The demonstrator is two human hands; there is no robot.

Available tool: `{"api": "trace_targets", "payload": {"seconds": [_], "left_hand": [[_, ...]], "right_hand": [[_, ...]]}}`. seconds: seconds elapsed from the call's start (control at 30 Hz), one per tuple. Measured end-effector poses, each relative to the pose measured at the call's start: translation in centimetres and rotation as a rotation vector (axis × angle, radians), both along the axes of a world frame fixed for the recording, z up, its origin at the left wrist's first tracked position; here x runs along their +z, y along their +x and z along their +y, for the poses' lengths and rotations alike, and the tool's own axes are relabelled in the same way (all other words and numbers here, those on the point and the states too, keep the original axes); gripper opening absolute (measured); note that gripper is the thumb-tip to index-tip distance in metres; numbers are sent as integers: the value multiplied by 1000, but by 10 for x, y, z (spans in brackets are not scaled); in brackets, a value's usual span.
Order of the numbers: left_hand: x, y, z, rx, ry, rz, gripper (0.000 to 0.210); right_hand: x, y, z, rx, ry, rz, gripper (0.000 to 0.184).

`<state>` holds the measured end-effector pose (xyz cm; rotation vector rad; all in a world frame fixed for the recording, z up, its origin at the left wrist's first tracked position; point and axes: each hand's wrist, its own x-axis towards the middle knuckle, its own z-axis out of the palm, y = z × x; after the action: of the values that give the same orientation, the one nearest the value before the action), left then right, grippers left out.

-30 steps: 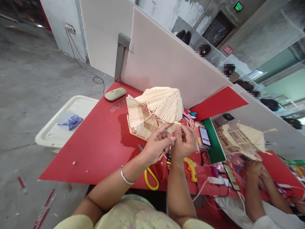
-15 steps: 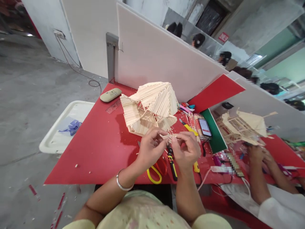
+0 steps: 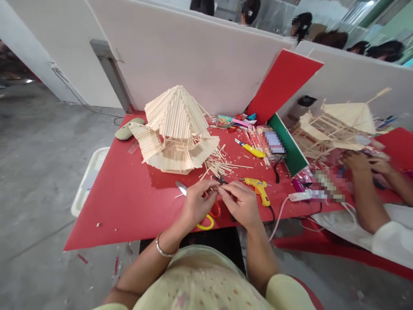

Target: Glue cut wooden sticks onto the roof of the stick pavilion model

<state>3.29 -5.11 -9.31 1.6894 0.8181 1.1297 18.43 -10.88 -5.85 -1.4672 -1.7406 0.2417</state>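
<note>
My left hand [image 3: 198, 201], with a bangle at the wrist, and my right hand [image 3: 241, 203] meet low over the table. Both pinch at the fingertips; whatever lies between them is too small to make out. Behind them stands a pavilion model [image 3: 177, 150] built from thin wooden sticks, with a pointed upper roof and a wider lower one. Loose sticks [image 3: 220, 167] lie to its right. Dark pliers [image 3: 220, 177] show just beyond my fingertips, mostly hidden by my hands. Scissors [image 3: 206, 222] with yellow and red handles lie partly under my left hand.
A yellow glue gun [image 3: 260, 187] and a yellow utility knife [image 3: 253, 150] lie to the right, near a phone [image 3: 274, 142] and a green board [image 3: 287, 146]. An eyeglass case [image 3: 124, 131] sits at the left. A co-worker's hands [image 3: 358, 161] work beside another stick model [image 3: 335, 125].
The view has turned, so the pavilion model appears farther left and the glue gun shows fully. My hands have drawn closer together, fingertips now meeting, and sit lower relative to the model.
</note>
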Motion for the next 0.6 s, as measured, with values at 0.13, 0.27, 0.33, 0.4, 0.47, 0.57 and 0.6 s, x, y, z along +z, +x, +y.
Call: {"api": "trace_targets", "payload": {"seconds": [0.13, 0.27, 0.33, 0.4, 0.47, 0.57, 0.6], "left_hand": [[-12, 18, 6, 24, -171, 0, 12], [-22, 34, 25, 57, -299, -53, 15], [-29, 41, 36, 66, -402, -112, 20], [-37, 47, 45, 83, -507, -175, 26], [-45, 51, 51, 98, -592, -238, 32], [-53, 53, 55, 86, -648, -276, 39], [-55, 52, 55, 78, -654, -271, 39]], "right_hand": [[-8, 23, -5, -66, -46, 28, 14], [-9, 53, 13, -161, -227, -117, 22], [-9, 68, 36, -209, -346, -269, 25], [-13, 81, 67, -243, -450, -411, 26], [-20, 90, 102, -246, -492, -451, 24], [-37, 98, 151, -267, -546, -493, 29], [-42, 100, 164, -268, -562, -505, 30]]}}
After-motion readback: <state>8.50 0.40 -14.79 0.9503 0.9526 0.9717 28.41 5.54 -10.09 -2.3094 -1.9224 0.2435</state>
